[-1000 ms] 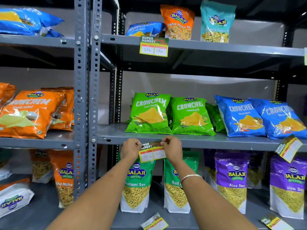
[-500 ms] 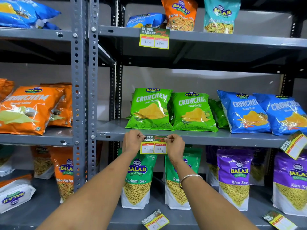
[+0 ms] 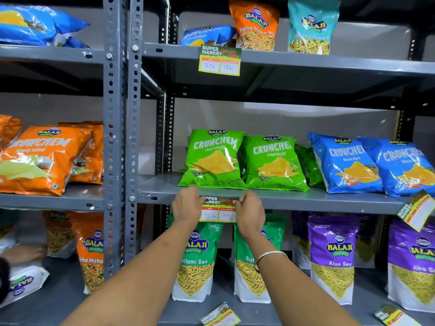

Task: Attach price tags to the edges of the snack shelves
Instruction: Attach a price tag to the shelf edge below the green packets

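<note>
A yellow, green and red price tag (image 3: 219, 211) lies flat against the front edge of the grey middle shelf (image 3: 306, 201), below the green Crunchem bags (image 3: 213, 158). My left hand (image 3: 187, 205) pinches its left end and my right hand (image 3: 251, 211) pinches its right end. Both sets of fingers press the tag's top strip onto the shelf edge. Another tag (image 3: 220, 60) hangs from the upper shelf edge (image 3: 329, 62). A tilted tag (image 3: 416, 209) hangs at the middle shelf's right end.
Two loose tags (image 3: 220, 317) (image 3: 392, 316) lie on the bottom shelf (image 3: 294, 311) among upright sev pouches (image 3: 195, 260). Blue Crunchem bags (image 3: 343, 163) sit right of the green ones. A perforated grey upright (image 3: 122, 137) separates a left rack with orange bags (image 3: 40, 158).
Both hands raised the tag from below the shelf edge and levelled it; it now sits straight against the edge, with the fingers pressing along its top.
</note>
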### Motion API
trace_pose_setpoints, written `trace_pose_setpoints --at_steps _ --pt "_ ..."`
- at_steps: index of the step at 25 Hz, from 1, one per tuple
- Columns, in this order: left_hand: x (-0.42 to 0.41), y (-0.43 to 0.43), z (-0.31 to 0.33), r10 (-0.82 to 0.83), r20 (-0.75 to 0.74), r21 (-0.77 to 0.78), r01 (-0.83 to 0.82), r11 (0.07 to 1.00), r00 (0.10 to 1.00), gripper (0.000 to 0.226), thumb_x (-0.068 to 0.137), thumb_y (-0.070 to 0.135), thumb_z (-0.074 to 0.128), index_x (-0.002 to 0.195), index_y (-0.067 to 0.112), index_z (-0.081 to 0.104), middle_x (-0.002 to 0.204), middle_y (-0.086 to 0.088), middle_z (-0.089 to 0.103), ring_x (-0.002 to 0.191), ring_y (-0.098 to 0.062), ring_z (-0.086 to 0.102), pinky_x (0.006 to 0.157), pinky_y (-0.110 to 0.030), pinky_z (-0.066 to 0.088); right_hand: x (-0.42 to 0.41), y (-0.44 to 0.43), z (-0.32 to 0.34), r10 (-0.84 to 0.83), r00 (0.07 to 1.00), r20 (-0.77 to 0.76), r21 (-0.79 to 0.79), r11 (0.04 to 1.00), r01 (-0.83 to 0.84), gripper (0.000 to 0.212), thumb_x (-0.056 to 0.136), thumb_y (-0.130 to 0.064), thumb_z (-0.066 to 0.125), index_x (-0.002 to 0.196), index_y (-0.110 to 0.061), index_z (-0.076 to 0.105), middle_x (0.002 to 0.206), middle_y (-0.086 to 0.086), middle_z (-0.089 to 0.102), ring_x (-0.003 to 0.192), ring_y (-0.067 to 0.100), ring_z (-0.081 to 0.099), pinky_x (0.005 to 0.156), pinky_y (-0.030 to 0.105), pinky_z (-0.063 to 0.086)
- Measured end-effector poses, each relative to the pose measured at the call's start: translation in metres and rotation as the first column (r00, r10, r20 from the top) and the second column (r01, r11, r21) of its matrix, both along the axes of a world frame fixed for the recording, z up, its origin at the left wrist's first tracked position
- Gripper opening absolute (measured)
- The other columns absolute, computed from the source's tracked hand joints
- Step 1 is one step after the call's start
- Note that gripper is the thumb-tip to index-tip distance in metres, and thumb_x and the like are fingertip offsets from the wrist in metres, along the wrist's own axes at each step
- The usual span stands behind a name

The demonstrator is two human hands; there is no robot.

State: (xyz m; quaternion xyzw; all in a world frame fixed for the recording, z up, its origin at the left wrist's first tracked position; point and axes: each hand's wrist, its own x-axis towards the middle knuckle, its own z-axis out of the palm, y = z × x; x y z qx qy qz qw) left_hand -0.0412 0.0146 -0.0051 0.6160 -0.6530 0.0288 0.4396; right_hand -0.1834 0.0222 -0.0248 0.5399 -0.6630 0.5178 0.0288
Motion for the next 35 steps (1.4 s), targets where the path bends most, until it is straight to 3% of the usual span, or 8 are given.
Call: trace_pose_setpoints --at_steps 3,7,10,15,24,28,32,35 --pt "0.011 -0.007 -0.006 0.165 0.259 -0.14 -0.132 0.981 0.952 0.056 0.081 0.049 0.06 0.119 0.01 0.048 0.127 -0.01 0.051 0.121 -0.027 0.045 0.097 -0.04 0.041 0.0 -0.001 0.003 -0.086 0.948 -0.305 -0.051 0.996 0.074 0.041 0.079 -0.034 0.071 0.106 -0.01 0.052 0.11 0.009 0.058 0.106 0.027 0.051 0.087 0.039 0.046" --pt "0.029 -0.025 -0.025 0.124 0.333 -0.047 -0.115 0.992 0.935 0.085 0.086 0.067 0.022 0.148 0.01 0.016 0.16 -0.007 0.012 0.149 -0.024 0.004 0.12 -0.048 0.011 0.018 -0.015 0.01 0.01 0.906 -0.424 0.032 0.999 0.004 0.043 0.08 -0.045 0.066 0.111 -0.017 0.055 0.118 0.004 0.056 0.114 0.025 0.045 0.096 0.037 0.036" --pt "0.042 -0.032 -0.031 0.122 0.398 -0.052 -0.11 0.993 0.909 0.104 0.071 0.076 -0.011 0.147 0.011 0.019 0.158 -0.007 0.023 0.148 -0.022 0.012 0.121 -0.047 0.006 0.027 -0.023 0.008 -0.021 0.899 -0.437 0.029 0.999 0.038 0.041 0.08 -0.046 0.064 0.108 -0.017 0.057 0.117 0.005 0.057 0.115 0.026 0.044 0.097 0.038 0.035" --pt "0.043 -0.03 -0.025 0.084 0.377 -0.067 -0.063 0.996 0.922 0.063 0.089 0.061 0.03 0.122 0.01 0.05 0.128 -0.008 0.056 0.126 -0.026 0.045 0.118 -0.044 0.021 0.015 -0.021 0.015 0.101 0.918 -0.383 0.065 0.994 -0.082 0.037 0.078 -0.04 0.07 0.104 -0.016 0.06 0.115 0.006 0.059 0.115 0.027 0.045 0.096 0.04 0.037" --pt "0.046 -0.033 -0.027 0.083 0.386 -0.107 -0.044 0.993 0.919 0.061 0.088 0.061 0.033 0.117 0.01 0.053 0.123 -0.009 0.059 0.121 -0.027 0.049 0.114 -0.045 0.027 0.003 -0.02 0.022 0.232 0.898 -0.373 0.115 0.972 -0.204 0.027 0.078 -0.02 0.074 0.102 -0.011 0.066 0.106 0.012 0.061 0.111 0.028 0.049 0.089 0.04 0.048" --pt "0.046 -0.031 -0.027 0.095 0.411 -0.097 -0.06 0.993 0.907 0.063 0.089 0.062 0.03 0.119 0.01 0.051 0.124 -0.008 0.058 0.122 -0.027 0.048 0.115 -0.044 0.026 0.008 -0.018 0.03 0.232 0.896 -0.378 0.176 0.968 -0.176 0.034 0.076 -0.027 0.076 0.102 -0.009 0.065 0.11 0.014 0.061 0.115 0.03 0.046 0.091 0.043 0.047" --pt "0.046 -0.031 -0.026 0.093 0.414 -0.091 -0.06 0.994 0.906 0.063 0.088 0.062 0.03 0.118 0.01 0.051 0.123 -0.008 0.058 0.12 -0.027 0.049 0.114 -0.044 0.027 0.023 -0.019 0.032 0.12 0.829 -0.546 0.185 0.983 -0.02 0.044 0.077 -0.034 0.074 0.109 -0.009 0.056 0.118 0.014 0.057 0.119 0.031 0.045 0.094 0.045 0.046" --pt "0.048 -0.029 -0.028 0.074 0.413 -0.082 -0.044 0.996 0.908 0.063 0.089 0.062 0.03 0.117 0.01 0.051 0.122 -0.009 0.058 0.119 -0.028 0.049 0.113 -0.044 0.028 0.014 -0.018 0.033 0.206 0.851 -0.483 0.223 0.969 -0.108 0.039 0.075 -0.028 0.077 0.104 -0.008 0.06 0.112 0.015 0.058 0.115 0.031 0.046 0.09 0.044 0.047"
